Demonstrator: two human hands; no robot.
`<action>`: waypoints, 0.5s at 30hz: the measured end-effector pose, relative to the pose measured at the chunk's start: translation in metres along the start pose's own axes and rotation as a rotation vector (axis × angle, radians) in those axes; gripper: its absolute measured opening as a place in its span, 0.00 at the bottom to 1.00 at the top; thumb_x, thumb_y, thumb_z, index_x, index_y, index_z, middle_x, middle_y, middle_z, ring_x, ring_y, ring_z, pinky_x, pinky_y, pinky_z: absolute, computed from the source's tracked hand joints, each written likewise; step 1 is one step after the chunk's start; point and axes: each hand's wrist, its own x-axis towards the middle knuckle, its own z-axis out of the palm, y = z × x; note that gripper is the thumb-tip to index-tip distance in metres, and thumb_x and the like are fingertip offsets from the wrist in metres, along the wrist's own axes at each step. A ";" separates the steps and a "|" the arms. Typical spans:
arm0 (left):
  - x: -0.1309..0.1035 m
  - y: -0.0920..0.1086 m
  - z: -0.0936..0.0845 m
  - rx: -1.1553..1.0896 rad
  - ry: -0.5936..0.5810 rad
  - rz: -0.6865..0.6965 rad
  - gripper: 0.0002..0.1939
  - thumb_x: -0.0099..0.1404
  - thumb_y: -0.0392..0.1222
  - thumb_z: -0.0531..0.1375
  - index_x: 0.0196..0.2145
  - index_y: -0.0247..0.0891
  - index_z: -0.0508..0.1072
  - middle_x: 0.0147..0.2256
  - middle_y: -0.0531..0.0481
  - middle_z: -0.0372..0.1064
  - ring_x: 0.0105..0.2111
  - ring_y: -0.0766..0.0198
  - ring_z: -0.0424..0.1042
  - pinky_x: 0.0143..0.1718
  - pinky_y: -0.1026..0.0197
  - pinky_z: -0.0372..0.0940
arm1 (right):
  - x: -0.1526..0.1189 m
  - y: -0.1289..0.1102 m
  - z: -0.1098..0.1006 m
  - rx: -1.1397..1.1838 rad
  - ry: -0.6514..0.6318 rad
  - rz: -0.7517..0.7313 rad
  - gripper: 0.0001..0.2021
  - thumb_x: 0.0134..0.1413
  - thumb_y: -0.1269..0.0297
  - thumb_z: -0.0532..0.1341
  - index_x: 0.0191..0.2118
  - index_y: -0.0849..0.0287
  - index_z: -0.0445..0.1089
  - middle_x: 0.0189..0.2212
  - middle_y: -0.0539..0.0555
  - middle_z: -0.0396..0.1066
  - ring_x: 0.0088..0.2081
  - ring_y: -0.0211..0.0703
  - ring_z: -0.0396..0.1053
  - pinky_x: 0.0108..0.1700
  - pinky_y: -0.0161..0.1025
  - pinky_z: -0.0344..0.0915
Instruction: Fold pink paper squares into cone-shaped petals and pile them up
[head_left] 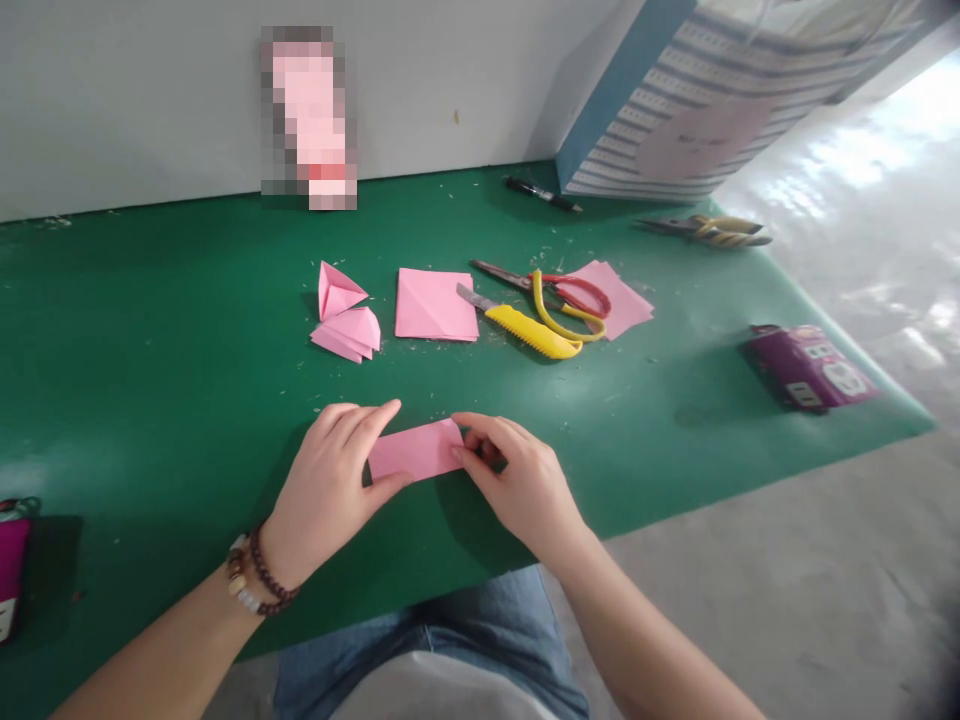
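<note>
A pink strip of folded paper (416,452) is held between my two hands, just over the near part of the green table. My left hand (330,465) has its thumb along the strip's lower edge and its fingers at the left end. At the right end, my right hand (514,470) pinches the paper between thumb and fingers. Beyond the hands lie two folded pink paper pieces (345,333), and to their right a square stack of pink paper (431,305).
A yellow utility knife (534,333) with its blade out touches the stack. Scissors (555,290) lie on more pink sheets (622,305). Farther off are a pen (541,194), pliers (709,230) and a striped bag (675,110). A purple case (810,367) sits near the right edge.
</note>
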 end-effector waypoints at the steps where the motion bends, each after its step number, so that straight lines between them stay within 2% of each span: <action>1: 0.000 0.000 0.000 -0.012 -0.013 -0.006 0.31 0.60 0.41 0.67 0.59 0.36 0.62 0.46 0.43 0.72 0.48 0.51 0.66 0.50 0.46 0.66 | -0.001 -0.001 -0.001 0.015 0.013 -0.012 0.07 0.59 0.69 0.59 0.42 0.56 0.73 0.27 0.50 0.72 0.29 0.39 0.70 0.32 0.36 0.69; 3: 0.000 0.000 0.000 -0.029 -0.022 0.012 0.29 0.60 0.38 0.67 0.57 0.36 0.64 0.43 0.45 0.72 0.46 0.53 0.66 0.49 0.47 0.66 | -0.004 -0.002 -0.005 0.039 0.044 -0.062 0.04 0.60 0.69 0.60 0.37 0.56 0.72 0.28 0.50 0.72 0.30 0.38 0.71 0.32 0.35 0.69; 5: 0.000 0.002 0.000 -0.044 -0.003 0.043 0.21 0.61 0.36 0.65 0.52 0.38 0.69 0.41 0.47 0.72 0.45 0.54 0.67 0.48 0.49 0.66 | -0.008 -0.003 -0.009 0.056 0.061 -0.139 0.04 0.60 0.70 0.60 0.35 0.56 0.72 0.29 0.51 0.73 0.31 0.38 0.72 0.33 0.35 0.70; 8: 0.000 0.006 -0.001 -0.075 0.022 0.061 0.07 0.64 0.33 0.62 0.42 0.39 0.73 0.38 0.48 0.72 0.42 0.58 0.68 0.46 0.52 0.66 | -0.014 -0.003 -0.014 0.062 0.063 -0.253 0.05 0.60 0.72 0.60 0.35 0.55 0.71 0.32 0.52 0.74 0.33 0.38 0.72 0.35 0.36 0.71; 10: 0.001 0.008 -0.002 -0.108 0.024 0.047 0.04 0.66 0.33 0.60 0.38 0.38 0.73 0.40 0.48 0.72 0.42 0.59 0.69 0.46 0.53 0.66 | -0.018 -0.001 -0.014 0.062 0.062 -0.292 0.05 0.59 0.73 0.61 0.36 0.55 0.71 0.34 0.52 0.75 0.35 0.38 0.72 0.36 0.36 0.71; 12: 0.001 0.010 -0.003 -0.162 0.011 0.012 0.03 0.67 0.33 0.59 0.38 0.38 0.72 0.39 0.49 0.73 0.41 0.61 0.70 0.45 0.54 0.66 | -0.021 0.001 -0.014 0.065 0.072 -0.276 0.05 0.59 0.73 0.60 0.36 0.55 0.71 0.37 0.54 0.74 0.38 0.40 0.73 0.39 0.38 0.72; 15: 0.001 0.012 -0.004 -0.252 -0.014 -0.063 0.05 0.67 0.32 0.58 0.38 0.39 0.70 0.36 0.52 0.74 0.37 0.63 0.72 0.41 0.58 0.67 | -0.024 0.003 -0.012 0.077 0.090 -0.153 0.04 0.59 0.71 0.60 0.34 0.55 0.71 0.43 0.57 0.73 0.37 0.41 0.73 0.37 0.39 0.73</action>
